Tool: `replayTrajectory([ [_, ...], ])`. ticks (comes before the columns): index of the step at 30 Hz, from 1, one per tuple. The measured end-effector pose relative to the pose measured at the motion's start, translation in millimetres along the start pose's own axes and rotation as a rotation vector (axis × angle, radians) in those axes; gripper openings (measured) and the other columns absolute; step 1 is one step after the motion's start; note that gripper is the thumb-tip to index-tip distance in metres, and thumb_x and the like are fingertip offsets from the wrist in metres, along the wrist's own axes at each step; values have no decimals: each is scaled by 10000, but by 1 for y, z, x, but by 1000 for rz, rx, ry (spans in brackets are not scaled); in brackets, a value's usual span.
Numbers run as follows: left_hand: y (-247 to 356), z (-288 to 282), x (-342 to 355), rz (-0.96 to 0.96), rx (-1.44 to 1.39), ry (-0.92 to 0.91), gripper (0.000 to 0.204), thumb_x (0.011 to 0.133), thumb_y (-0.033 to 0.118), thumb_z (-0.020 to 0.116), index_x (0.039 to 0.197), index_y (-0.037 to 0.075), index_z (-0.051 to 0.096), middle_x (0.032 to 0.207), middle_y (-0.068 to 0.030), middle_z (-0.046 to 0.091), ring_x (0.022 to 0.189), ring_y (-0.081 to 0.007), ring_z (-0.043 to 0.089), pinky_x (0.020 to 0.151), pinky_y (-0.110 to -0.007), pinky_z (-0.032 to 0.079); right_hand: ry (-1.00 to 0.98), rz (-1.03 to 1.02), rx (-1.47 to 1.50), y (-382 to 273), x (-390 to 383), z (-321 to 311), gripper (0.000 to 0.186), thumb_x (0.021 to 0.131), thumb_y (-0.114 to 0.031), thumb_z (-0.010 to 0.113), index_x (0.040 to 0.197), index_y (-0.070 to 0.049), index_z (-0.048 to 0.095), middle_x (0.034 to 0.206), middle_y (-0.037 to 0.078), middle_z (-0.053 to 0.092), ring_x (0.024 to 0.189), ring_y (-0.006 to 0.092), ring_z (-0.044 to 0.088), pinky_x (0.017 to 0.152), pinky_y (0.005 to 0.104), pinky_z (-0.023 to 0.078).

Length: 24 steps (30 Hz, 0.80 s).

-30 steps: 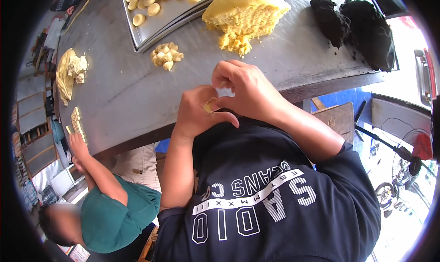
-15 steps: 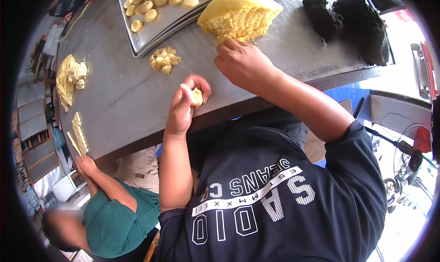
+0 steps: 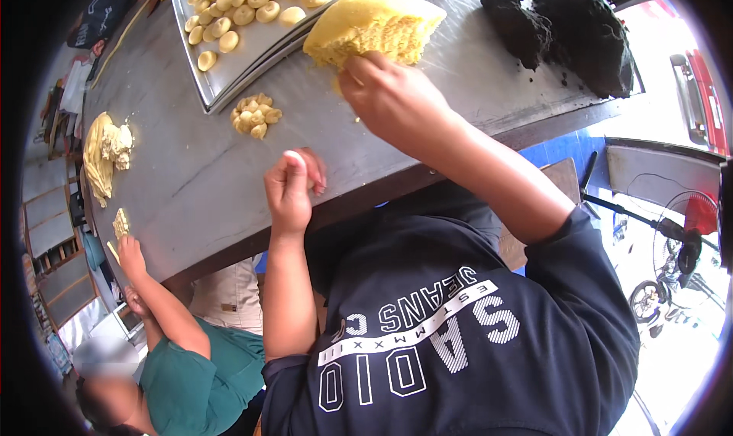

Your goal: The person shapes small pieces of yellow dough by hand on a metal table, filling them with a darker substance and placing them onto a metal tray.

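Observation:
My right hand [image 3: 389, 96] reaches to a large yellow mound [image 3: 374, 25], smooth on top and crumbly on its torn near side. Its fingers are pinched together in the crumbly filling, and the fingertips are partly hidden. Nearer the table edge, my left hand [image 3: 293, 190] is raised with its fingers curled in and the thumb up. The piece of dough seen in it half a second ago is now hidden by the hand. Between my left hand and the tray lies a small heap of pale dough pieces [image 3: 256, 116] on the metal table [image 3: 183, 184].
A metal tray [image 3: 200, 92] holds several round dough balls at the far left. Black crumbly lumps [image 3: 584, 43] lie at the far right. Near the left edge sits more dough [image 3: 99, 161]. A co-worker in a green shirt [image 3: 217, 367] handles a pale strip at the left.
My right fingers have pushed into the crumbly filling. My left hand has turned, hiding the dough. The view has shifted slightly. The co-worker's hands have moved apart.

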State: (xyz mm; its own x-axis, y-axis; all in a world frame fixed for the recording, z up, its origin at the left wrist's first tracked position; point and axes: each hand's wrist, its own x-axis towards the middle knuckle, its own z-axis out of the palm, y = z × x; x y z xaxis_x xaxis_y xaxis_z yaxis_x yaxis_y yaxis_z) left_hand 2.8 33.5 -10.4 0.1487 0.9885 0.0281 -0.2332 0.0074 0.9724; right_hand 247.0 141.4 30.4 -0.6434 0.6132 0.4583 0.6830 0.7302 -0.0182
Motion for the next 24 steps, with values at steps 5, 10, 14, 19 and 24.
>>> replayTrajectory([
  [5,33,25,-1,97,865,56,173,1180,182,664,1089,34,663,1167,-151,767,992,-241,721,846,-382,570,-128,21,-105,-12,6,28,139,850,-205,753,855,-77,807,937,94,751,1004,284,707,843,352,610],
  [10,27,1,-14,351,999,72,421,986,-65,829,1391,34,772,1369,-156,796,1150,-261,798,986,-378,642,16,3,265,-11,-17,7,123,869,-150,766,926,-48,804,1060,152,737,965,335,734,841,453,656],
  [14,12,-2,-8,356,973,123,546,1003,45,875,1525,59,719,1202,-135,863,1102,-271,819,1030,-382,636,-247,-6,157,-18,5,5,128,893,-125,755,991,-45,776,1086,113,711,1004,304,732,830,410,660],
  [19,9,0,-13,93,550,239,526,1036,74,870,1524,-10,693,1252,-142,855,1133,-182,785,1044,-347,608,-204,-94,-103,-40,76,62,207,923,-219,756,1007,-35,806,1154,213,770,1043,339,770,793,404,663],
  [24,6,-15,-24,61,364,372,478,1046,57,862,1480,-58,698,1254,-155,852,1122,-156,770,1040,-327,601,-240,-103,-91,-29,41,63,308,954,-229,736,1195,-37,757,1158,207,786,1052,350,777,848,429,656],
])
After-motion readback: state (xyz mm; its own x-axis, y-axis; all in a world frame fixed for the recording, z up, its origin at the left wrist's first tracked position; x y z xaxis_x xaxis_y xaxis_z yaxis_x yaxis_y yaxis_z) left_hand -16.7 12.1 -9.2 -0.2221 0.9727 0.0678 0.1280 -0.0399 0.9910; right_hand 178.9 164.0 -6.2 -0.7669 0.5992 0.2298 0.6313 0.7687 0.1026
